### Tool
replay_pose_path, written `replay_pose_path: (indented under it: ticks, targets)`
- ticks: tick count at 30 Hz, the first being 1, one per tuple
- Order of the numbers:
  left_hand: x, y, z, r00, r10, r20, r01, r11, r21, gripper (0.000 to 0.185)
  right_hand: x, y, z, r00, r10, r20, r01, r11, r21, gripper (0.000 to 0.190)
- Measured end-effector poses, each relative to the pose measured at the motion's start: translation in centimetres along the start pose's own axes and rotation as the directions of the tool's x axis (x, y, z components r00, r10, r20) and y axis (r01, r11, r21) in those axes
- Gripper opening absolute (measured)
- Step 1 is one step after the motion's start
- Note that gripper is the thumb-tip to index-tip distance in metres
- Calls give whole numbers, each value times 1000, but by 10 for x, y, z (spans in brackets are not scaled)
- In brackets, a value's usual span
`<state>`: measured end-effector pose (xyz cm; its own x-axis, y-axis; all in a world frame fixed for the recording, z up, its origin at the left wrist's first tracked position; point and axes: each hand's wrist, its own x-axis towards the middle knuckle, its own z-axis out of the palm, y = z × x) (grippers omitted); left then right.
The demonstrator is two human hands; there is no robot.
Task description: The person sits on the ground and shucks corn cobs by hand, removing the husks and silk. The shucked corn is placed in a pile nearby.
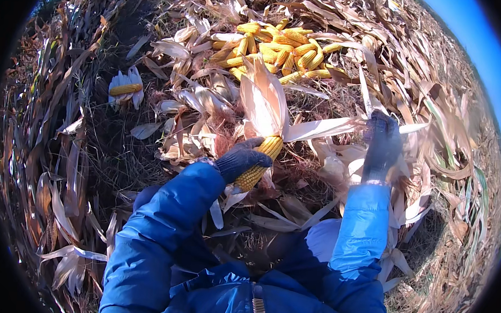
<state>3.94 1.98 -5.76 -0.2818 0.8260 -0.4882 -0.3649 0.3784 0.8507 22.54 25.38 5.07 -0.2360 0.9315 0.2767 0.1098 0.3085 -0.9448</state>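
My left hand (pixel 244 158), in a dark knit glove, is closed around a yellow ear of corn (pixel 271 147) in front of me. Pale dry husk leaves (pixel 264 100) stand up from the ear's far end, folded back off the kernels. One long husk strip (pixel 324 128) stretches from the ear's base to my right hand (pixel 381 131), which is gloved too and slightly blurred. The fingers of that hand look curled at the strip, though their exact hold is hard to see. Beyond the ear lies a pile of husked corn ears (pixel 281 49).
At the left, a single ear (pixel 125 89) rests on its opened husk. Loose husks (pixel 206 99) and dry grass litter the ground around the pile. Dried corn stalks (pixel 52 133) lie along the left, with more stalks and leaves (pixel 447 124) on the right.
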Motion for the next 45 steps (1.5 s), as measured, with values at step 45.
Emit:
replay_pose_path:
  ticks: [45]
  targets:
    - [-53,58,43,871,351,345,-492,596,635,87,-62,33,77,627,-157,763,434,884,-174,46]
